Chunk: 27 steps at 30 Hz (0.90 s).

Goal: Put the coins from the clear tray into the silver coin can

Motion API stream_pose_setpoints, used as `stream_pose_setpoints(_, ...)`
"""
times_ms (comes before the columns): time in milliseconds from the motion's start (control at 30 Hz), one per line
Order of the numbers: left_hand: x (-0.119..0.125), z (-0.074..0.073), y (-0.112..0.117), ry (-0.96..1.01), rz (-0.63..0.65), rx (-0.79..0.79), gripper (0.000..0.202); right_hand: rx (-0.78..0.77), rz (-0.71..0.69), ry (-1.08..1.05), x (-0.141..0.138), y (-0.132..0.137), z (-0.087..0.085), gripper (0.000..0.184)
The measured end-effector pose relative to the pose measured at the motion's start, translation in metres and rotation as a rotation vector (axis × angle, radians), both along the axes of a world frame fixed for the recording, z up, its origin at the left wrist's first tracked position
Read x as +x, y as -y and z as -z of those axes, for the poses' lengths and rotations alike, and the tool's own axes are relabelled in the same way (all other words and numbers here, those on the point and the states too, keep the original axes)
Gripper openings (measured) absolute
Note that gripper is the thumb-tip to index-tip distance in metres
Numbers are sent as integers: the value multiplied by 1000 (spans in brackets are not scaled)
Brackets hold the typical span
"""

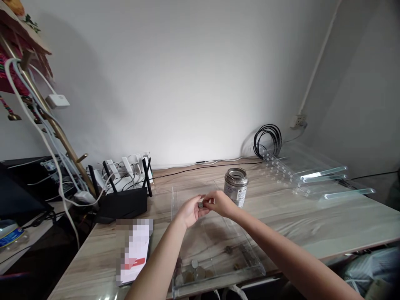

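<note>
My left hand [189, 211] and my right hand [219, 203] meet above a clear acrylic tray [250, 260] on the wooden table. Both pinch a small stack of coins [201, 204] between their fingertips. Several loose coins [194, 273] lie in the tray's near end. A metal tin with a slotted lid [236, 186] stands just right of my right hand.
A black router with antennas [122, 200] and a tangle of white chargers sit at the left rear. A white paper [135, 250] lies at the near left. Clear acrylic pieces [312, 173] and a coiled black cable [267, 139] occupy the right rear.
</note>
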<state>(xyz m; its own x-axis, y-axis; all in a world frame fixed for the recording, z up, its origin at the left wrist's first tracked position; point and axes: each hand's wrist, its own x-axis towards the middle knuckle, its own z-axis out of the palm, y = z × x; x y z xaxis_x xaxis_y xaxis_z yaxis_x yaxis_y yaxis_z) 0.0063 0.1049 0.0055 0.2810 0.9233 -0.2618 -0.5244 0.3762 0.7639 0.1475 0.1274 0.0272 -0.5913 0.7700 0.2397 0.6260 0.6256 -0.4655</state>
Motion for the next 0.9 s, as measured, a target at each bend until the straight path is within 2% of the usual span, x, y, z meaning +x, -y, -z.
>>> stream_pose_setpoints(67, 0, 0, -1, 30, 33, -24, 27, 31, 75, -54, 10, -6, -11, 19)
stream_pose_setpoints(167, -1, -3, -1, 66, 16, -44, 25, 199, 286, -127, 41, -21, -43, 23)
stream_pose_setpoints(267, -2, -4, -1, 105, -18, -61, 27, 233, 539, 70, 72, -42, -70, 20)
stream_pose_setpoints(367, -4, -4, -1, 128, -33, -71, 31, 186, 597, 308, 89, -60, -79, 15)
stream_pose_setpoints(500, -5, -4, -1, 151, -10, -70, 37, 182, 588, 410, 88, -60, -77, 17)
stream_pose_setpoints(600, -5, -5, 0, 207, -7, -43, 45, 357, 571, 258, 67, -38, -68, 25)
stream_pose_setpoints(633, -5, -6, 0, 227, -5, -35, 47, 413, 512, 180, 57, -28, -61, 28)
stream_pose_setpoints(667, -5, -7, 1, 244, 2, -28, 49, 406, 411, 127, 44, -17, -53, 28)
stream_pose_setpoints(733, -5, -8, 2, 266, 25, -11, 51, 268, 112, 156, 18, 1, -34, 26)
stream_pose_setpoints(767, -5, -9, 2, 272, 32, -2, 52, 246, 39, 179, 6, 8, -25, 24)
stream_pose_setpoints(833, -6, -10, 3, 278, 33, 14, 53, 229, -43, 225, -12, 17, -13, 24)
stream_pose_setpoints(900, -6, -11, 5, 280, 40, 20, 53, 222, 8, 243, -15, 17, -12, 26)
